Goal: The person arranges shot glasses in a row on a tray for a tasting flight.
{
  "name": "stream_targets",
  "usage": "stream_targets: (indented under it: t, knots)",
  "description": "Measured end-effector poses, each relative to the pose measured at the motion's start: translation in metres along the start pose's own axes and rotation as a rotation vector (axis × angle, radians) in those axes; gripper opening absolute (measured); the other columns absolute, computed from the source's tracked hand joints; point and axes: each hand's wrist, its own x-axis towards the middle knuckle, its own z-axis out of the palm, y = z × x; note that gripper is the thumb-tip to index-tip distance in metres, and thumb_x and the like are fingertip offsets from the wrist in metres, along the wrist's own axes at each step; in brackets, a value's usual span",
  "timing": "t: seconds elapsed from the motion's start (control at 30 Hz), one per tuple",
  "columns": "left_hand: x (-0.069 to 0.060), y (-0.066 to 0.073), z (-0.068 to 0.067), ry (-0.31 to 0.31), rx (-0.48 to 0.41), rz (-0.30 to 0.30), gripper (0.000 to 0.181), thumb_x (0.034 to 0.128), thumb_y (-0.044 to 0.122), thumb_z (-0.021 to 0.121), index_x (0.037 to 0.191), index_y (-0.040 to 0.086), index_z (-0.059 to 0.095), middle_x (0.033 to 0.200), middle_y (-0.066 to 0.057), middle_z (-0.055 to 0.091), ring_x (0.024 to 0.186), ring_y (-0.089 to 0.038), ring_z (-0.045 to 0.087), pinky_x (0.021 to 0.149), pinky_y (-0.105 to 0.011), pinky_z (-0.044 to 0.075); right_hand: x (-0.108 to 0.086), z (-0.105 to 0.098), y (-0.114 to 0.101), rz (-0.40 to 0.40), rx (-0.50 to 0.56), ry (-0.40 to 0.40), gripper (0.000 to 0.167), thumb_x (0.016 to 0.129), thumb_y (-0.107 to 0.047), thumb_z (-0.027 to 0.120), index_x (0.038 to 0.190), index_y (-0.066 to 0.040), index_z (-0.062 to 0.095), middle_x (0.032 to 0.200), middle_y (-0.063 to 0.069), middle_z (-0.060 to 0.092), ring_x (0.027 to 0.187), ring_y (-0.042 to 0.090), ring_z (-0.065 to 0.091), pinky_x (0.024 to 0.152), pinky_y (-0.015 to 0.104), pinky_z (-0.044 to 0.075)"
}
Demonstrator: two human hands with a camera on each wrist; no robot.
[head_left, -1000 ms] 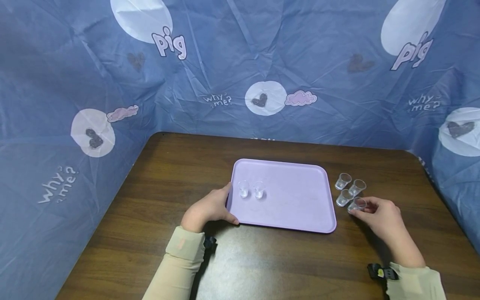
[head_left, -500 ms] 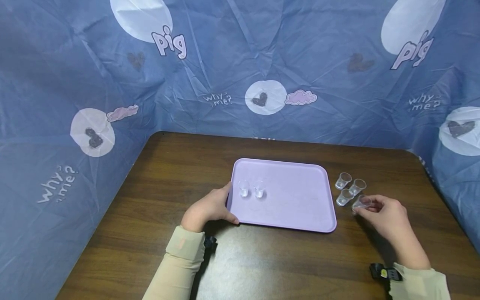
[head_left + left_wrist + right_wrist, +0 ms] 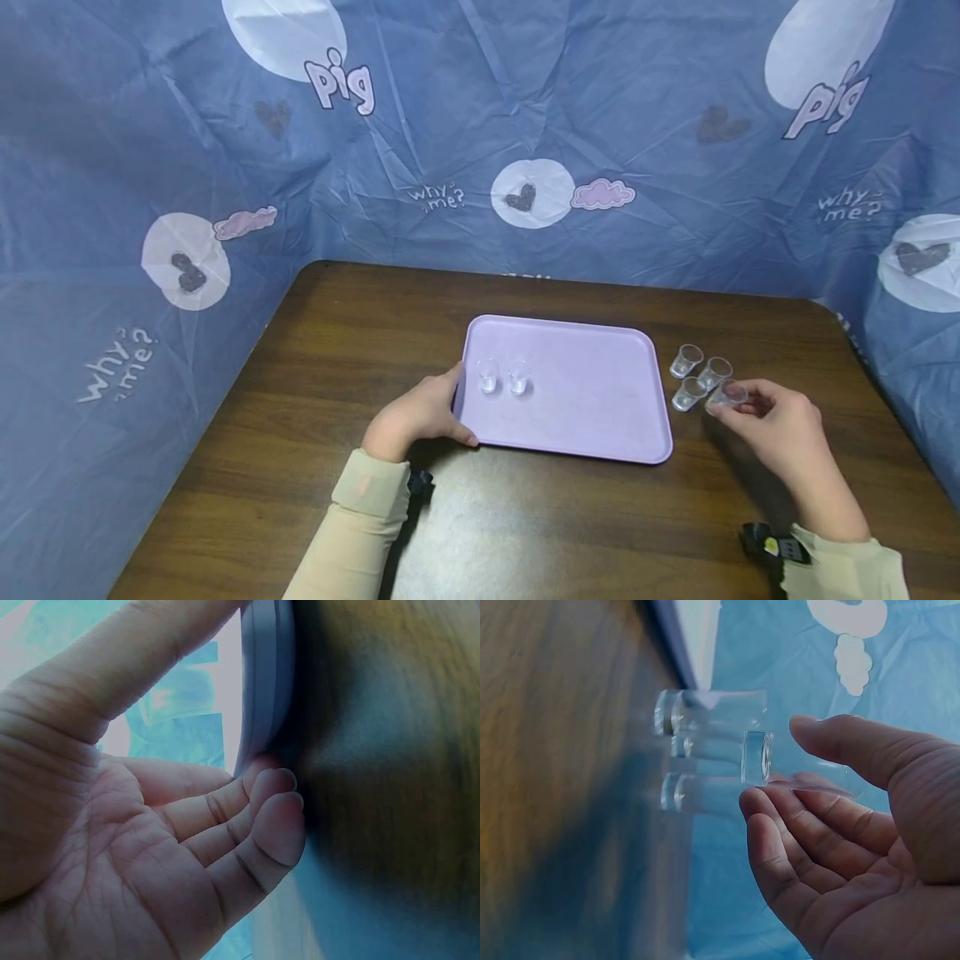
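A purple tray (image 3: 577, 400) lies on the wooden table with two small clear shot glasses upright at its left side, one (image 3: 487, 377) left of the other (image 3: 518, 378). My left hand (image 3: 420, 417) holds the tray's near left corner, thumb at the front edge and fingers along the left side. To the right of the tray, my right hand (image 3: 780, 421) pinches a clear shot glass (image 3: 756, 757) between thumb and fingers. Its base is raised off the table in the right wrist view. Beside it stand a back-left glass (image 3: 686, 362), a back-right glass (image 3: 716, 373) and a front glass (image 3: 689, 395).
The brown table (image 3: 360, 333) is bordered at the back and sides by a blue printed cloth (image 3: 420, 125). The standing glasses are close together near the tray's right edge, right next to the held one.
My right hand has lifted its shot glass off the table and moved it slightly up and right. The left hand and the tray have stayed put.
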Motion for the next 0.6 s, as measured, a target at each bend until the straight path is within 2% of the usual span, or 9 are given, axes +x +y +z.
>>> stream_targets:
  t: [0.2,0.3,0.6]
  knots:
    - [0.000,0.000,0.000,-0.001,-0.003,0.000,0.110,0.0590,0.018,0.101,0.148,-0.001,0.040,0.118,-0.019,0.065,0.103,-0.029,0.061,0.093,-0.044,0.048,0.001,-0.001,-0.015,-0.028,0.026,-0.004,0.038,0.081,-0.019,0.089,0.103,0.006,0.072,0.086,0.015,0.072,0.072,0.012,0.063,0.057,0.013,0.046]
    - [0.001,0.000,0.000,-0.001,-0.002,0.001,0.110,0.0589,0.018,0.101,0.148,-0.002,0.040,0.118,-0.019,0.065,0.103,-0.029,0.061,0.093,-0.044,0.048,0.001,0.001,-0.022,-0.038,0.024,-0.015,0.038,0.080,-0.020,0.089,0.103,0.006,0.072,0.083,0.012,0.072,0.071,0.015,0.063,0.056,0.015,0.046]
    - [0.001,0.000,0.000,-0.001,-0.003,0.003,0.114,0.0592,0.017,0.101,0.152,0.001,0.037,0.120,-0.019,0.065,0.105,-0.029,0.061,0.094,-0.045,0.047,0.008,0.016,-0.043,-0.097,0.041,-0.063,0.036,0.079,-0.017,0.089,0.102,0.004,0.073,0.076,0.003,0.069,0.068,0.016,0.062,0.055,0.023,0.047]
